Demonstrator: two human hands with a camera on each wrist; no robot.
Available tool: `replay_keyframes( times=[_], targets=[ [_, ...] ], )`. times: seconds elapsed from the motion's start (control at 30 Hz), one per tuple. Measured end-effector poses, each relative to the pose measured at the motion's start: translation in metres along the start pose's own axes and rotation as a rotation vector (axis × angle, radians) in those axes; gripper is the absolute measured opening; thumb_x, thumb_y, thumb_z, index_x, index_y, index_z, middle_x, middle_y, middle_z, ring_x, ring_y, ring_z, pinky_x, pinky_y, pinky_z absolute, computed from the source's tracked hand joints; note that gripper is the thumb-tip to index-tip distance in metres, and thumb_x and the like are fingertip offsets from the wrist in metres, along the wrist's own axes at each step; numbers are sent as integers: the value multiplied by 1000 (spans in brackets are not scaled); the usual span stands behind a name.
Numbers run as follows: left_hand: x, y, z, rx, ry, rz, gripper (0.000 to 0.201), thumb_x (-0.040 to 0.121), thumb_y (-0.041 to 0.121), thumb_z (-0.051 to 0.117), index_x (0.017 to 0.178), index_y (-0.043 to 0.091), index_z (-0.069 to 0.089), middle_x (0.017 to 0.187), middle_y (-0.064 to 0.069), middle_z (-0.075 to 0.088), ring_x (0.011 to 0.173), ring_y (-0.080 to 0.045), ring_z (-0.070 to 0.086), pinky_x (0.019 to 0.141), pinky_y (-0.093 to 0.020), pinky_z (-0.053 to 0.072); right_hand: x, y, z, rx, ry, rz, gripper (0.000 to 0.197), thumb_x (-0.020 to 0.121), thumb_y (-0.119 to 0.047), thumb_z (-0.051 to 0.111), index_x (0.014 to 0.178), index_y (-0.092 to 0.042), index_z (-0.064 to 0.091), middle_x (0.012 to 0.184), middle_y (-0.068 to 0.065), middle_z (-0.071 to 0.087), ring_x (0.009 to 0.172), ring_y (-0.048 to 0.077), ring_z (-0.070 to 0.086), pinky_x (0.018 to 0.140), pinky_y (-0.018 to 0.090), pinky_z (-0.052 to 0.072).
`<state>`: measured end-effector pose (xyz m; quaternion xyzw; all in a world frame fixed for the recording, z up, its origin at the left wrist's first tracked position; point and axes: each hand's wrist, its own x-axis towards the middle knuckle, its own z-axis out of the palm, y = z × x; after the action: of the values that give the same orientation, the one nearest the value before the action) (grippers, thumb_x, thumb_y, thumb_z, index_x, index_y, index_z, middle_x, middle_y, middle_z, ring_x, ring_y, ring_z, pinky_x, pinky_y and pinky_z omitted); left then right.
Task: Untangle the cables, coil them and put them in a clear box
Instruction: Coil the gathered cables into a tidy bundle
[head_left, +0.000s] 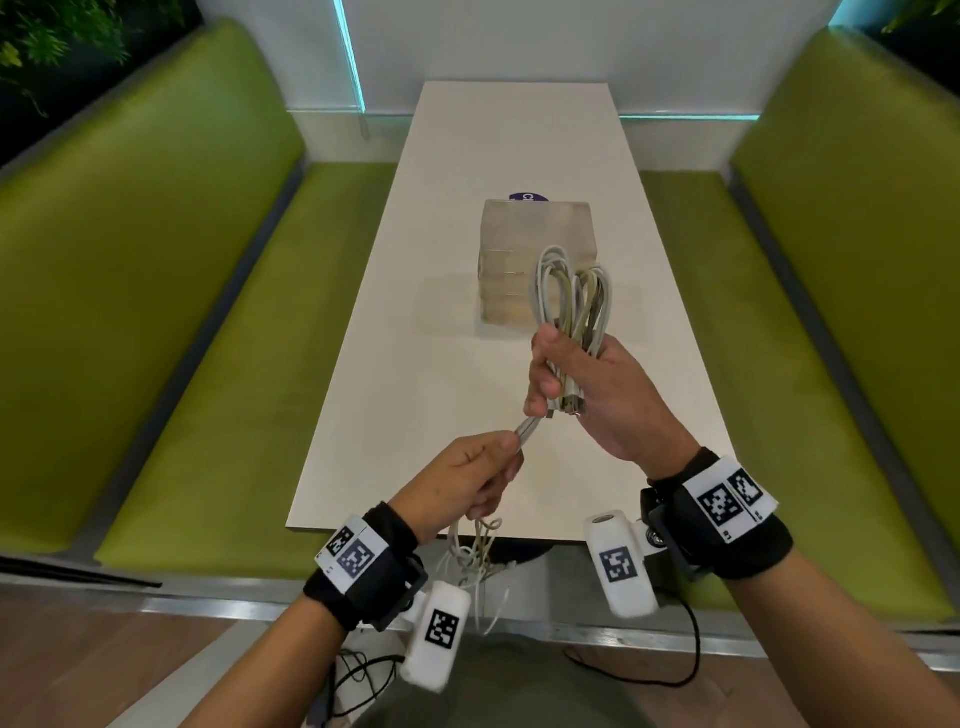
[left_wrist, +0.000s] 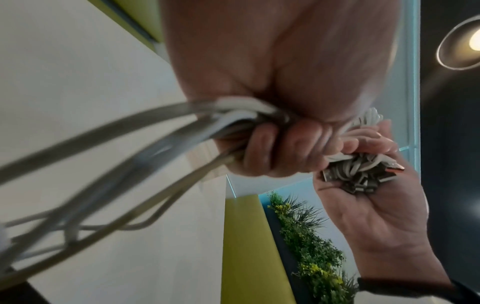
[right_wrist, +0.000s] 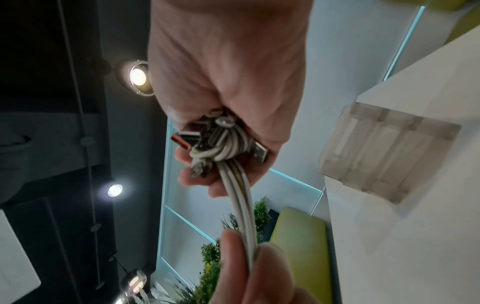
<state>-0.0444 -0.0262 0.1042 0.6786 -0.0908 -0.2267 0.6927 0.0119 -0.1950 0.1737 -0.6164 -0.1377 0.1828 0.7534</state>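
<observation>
My right hand (head_left: 582, 384) grips a bunch of pale grey and white cables (head_left: 571, 291) folded into loops, held upright above the white table (head_left: 395, 395). Their USB plugs (right_wrist: 221, 142) stick out at the palm. A few strands (head_left: 530, 428) run down from it to my left hand (head_left: 475, 480), whose curled fingers (left_wrist: 275, 150) grip them. Below the left hand a tangled remainder of cables (head_left: 475, 556) hangs past the table's near edge. The clear box (head_left: 535, 244) stands on the table just behind the loops, also in the right wrist view (right_wrist: 384, 154).
Green padded benches (head_left: 156, 312) flank the narrow table on both sides. A purple round sticker (head_left: 529, 197) shows behind the box. Black cords (head_left: 675, 670) lie on the floor near my lap. A white wall closes off the far end.
</observation>
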Motion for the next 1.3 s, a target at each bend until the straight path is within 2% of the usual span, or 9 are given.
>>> replay_keyframes(
  times=[0.2, 0.27, 0.37, 0.5, 0.67, 0.9, 1.03, 1.13, 1.3],
  targets=[
    [7, 6, -1, 57, -21, 91, 33, 98, 26, 38, 94, 1, 60, 79, -2, 67, 67, -20, 61, 69, -29, 50, 0, 1, 0, -29, 6, 6, 29, 94, -35, 51, 77, -13, 51, 56, -1, 49, 54, 21, 55, 63, 37, 39],
    [8, 7, 3, 36, 12, 98, 28, 97, 27, 40, 102, 10, 63, 66, 6, 56, 55, -15, 46, 57, -22, 41, -2, 0, 1, 8, -9, 0, 28, 93, -33, 49, 78, -10, 50, 56, 0, 49, 53, 20, 55, 58, 38, 39],
    [11, 7, 4, 29, 68, 64, 31, 95, 35, 42, 83, 18, 65, 56, 11, 35, 51, -9, 26, 49, -18, 26, -4, -3, 1, 28, -40, 0, 27, 92, -31, 49, 78, -8, 50, 55, 0, 49, 52, 19, 55, 58, 41, 43],
    [9, 6, -5, 58, -12, 2, 39, 90, 47, 47, 65, 18, 53, 50, 9, 30, 45, -8, 23, 44, -19, 23, -6, -8, -5, -64, -29, 3, 29, 90, -35, 53, 79, -8, 51, 56, 1, 49, 54, 22, 54, 62, 34, 48],
    [2, 7, -12, 152, -32, -2, 39, 92, 42, 46, 58, 25, 47, 53, 8, 30, 46, -8, 23, 45, -18, 25, -10, -8, -12, -131, -77, 42, 28, 93, -30, 53, 75, -8, 49, 58, 4, 46, 56, 25, 51, 67, 41, 46],
    [-7, 20, -12, 175, -76, -9, 37, 95, 38, 43, 70, 14, 56, 51, 10, 31, 48, -10, 24, 47, -21, 24, -6, -18, -22, -694, -269, 170, 36, 90, -29, 62, 84, 5, 69, 56, 4, 63, 62, 29, 61, 57, 23, 46],
    [-8, 20, -5, 191, -153, 10, 34, 95, 40, 45, 81, 14, 62, 53, 9, 37, 51, -17, 29, 51, -28, 25, -1, -27, -20, -934, -526, 339, 23, 88, -23, 65, 77, -4, 69, 61, 1, 63, 53, 11, 53, 51, 16, 40],
    [-6, 22, -4, 183, -175, -9, 26, 98, 27, 46, 89, 8, 62, 56, 2, 46, 50, -16, 34, 49, -23, 30, 1, -30, -19, -1040, -610, 379, 14, 85, -26, 66, 88, -14, 71, 65, 0, 61, 56, 12, 53, 53, 23, 42],
    [-6, 24, -11, 89, -234, -41, 26, 92, 22, 53, 103, 0, 62, 70, -3, 64, 49, -13, 48, 49, -23, 39, -2, -32, -15, -1184, -650, 289, 6, 84, -27, 68, 79, -29, 65, 84, 11, 61, 60, 12, 51, 50, 17, 40]
  ],
)
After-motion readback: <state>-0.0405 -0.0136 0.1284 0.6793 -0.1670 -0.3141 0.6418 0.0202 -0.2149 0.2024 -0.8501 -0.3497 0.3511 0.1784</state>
